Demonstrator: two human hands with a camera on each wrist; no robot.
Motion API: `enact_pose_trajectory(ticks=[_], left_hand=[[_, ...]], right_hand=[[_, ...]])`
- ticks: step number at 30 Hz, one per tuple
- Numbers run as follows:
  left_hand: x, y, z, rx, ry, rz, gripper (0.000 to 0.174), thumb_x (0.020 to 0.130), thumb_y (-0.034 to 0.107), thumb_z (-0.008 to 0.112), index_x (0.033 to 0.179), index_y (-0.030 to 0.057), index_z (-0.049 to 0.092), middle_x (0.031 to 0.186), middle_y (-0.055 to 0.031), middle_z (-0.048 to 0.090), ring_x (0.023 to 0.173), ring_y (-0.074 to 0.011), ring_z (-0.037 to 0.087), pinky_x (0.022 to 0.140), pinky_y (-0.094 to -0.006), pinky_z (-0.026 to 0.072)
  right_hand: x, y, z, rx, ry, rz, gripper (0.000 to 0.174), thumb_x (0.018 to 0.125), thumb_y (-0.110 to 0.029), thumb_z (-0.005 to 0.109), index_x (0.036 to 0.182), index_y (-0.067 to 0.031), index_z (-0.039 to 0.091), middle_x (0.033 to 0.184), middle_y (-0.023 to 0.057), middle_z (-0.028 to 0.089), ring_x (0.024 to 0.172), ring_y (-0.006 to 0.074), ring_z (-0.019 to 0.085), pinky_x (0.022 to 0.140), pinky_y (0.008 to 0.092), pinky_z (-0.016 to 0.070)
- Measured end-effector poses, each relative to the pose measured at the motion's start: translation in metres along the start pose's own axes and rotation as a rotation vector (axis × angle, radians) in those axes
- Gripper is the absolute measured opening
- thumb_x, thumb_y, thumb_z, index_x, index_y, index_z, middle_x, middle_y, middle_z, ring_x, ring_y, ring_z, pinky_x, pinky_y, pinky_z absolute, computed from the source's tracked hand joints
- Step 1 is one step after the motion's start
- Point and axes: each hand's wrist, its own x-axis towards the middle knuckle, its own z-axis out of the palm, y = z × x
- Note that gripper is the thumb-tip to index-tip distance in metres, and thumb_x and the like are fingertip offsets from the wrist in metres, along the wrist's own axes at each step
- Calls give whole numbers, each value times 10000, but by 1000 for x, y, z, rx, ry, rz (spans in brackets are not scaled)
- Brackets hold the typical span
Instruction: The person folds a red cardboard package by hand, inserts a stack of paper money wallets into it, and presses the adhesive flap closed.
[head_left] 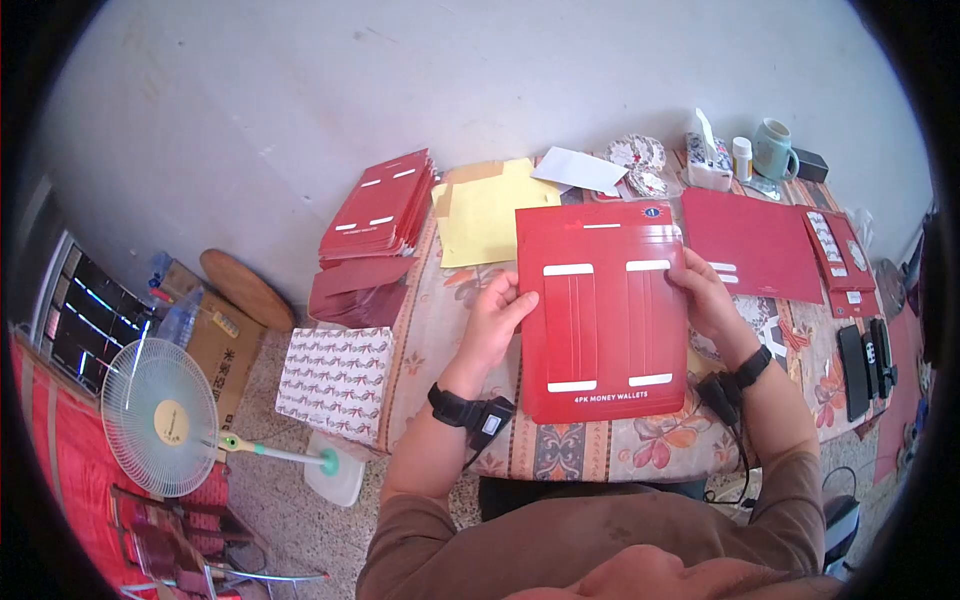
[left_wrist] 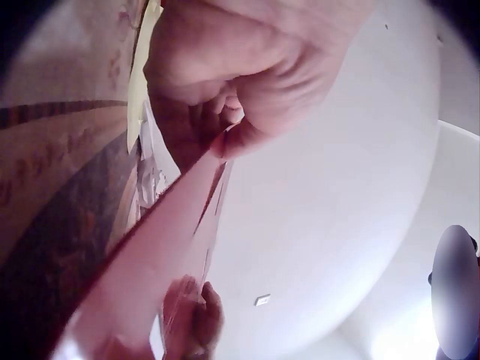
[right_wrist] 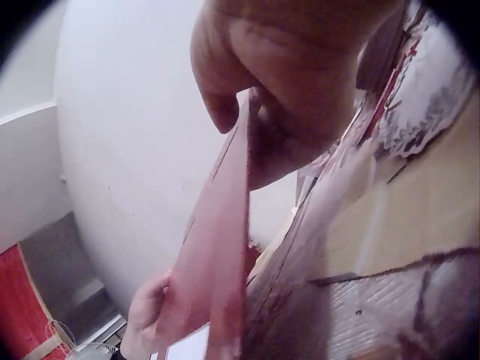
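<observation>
Cardboard, flat, glossy and red: we hold one rectangular sheet point(head_left: 603, 320), marked by four white strips point(head_left: 568, 269), over the near part of the floral tablecloth point(head_left: 600, 445). Our left hand point(head_left: 497, 318) pinches its left edge, our right hand point(head_left: 705, 295) its right edge. One stack point(head_left: 380, 205) of similar red sheets lies far left.

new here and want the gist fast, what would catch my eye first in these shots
A big red card printed 4PK MONEY WALLETS, held over the middle of the table, the left hand pinching its left edge and the right hand its right. Then the stack of red cards at the table's far left corner and the white fan on the floor, left.
</observation>
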Motion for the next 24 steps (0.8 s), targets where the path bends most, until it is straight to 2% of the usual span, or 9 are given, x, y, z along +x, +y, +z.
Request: enact_pose_trajectory(ticks=[7,9,13,15,16,18,19,21,24], left_hand=[[-1,-1,3,-19,-6,-15,266,949,90,558,1192,-14,535,1113,-96,635,988,-130,613,884,-270,488],[-3,3,5,23,-24,-95,352,952,115,562,1268,-17,482,1129,-101,630,1018,-140,607,893,-269,484],[-7,8,12,46,-93,-159,437,954,146,569,1329,-15,412,1140,-105,623,1033,-149,605,914,-273,473],[-5,4,9,62,-129,-137,483,953,166,572,1359,5,366,1150,-113,617,1008,-151,623,867,-279,515],[-6,7,7,66,-127,-133,483,953,166,572,1359,5,366,1150,-113,617,1008,-151,623,867,-279,515],[-7,18,2,-35,-171,-344,436,952,175,575,1327,20,416,1157,-111,613,970,-155,643,781,-286,565],[-6,18,0,-30,-171,-340,436,952,175,575,1327,20,416,1157,-111,613,970,-155,643,781,-286,565],[-4,14,-3,-86,-239,-355,401,940,159,592,1297,37,456,1145,-92,619,943,-156,653,694,-285,590],[-9,15,5,-65,-206,-273,329,938,128,590,1244,40,509,1134,-72,623,940,-154,653,720,-286,585]], right_hand=[[1,3,2,-40,-4,-67,379,925,-54,533,1301,-33,491,1193,96,622,1045,154,627,895,307,526],[2,4,-1,-39,44,-86,366,932,-60,524,1295,-30,490,1196,103,618,1050,161,626,892,317,530],[2,-2,-1,-13,122,-77,348,940,-69,511,1285,-31,487,1201,106,612,1042,168,628,887,324,533],[3,-4,-5,14,219,-97,336,947,-78,500,1279,-31,482,1198,110,610,1036,173,629,883,330,536],[4,-3,-6,40,238,-125,322,952,-80,495,1270,-37,486,1198,116,607,1034,172,626,883,328,536],[5,-4,-6,38,260,-141,315,952,-78,494,1265,-39,490,1195,116,609,1038,171,624,886,327,534],[5,-5,-5,35,289,-155,309,953,-76,493,1260,-42,493,1191,116,610,1041,170,622,890,325,533],[4,-6,-3,47,279,-168,313,955,-78,492,1266,-45,486,1190,114,610,1042,168,622,890,323,532],[7,-1,-9,62,277,-206,319,960,-84,489,1277,-50,470,1188,108,609,1042,167,622,885,323,534]])
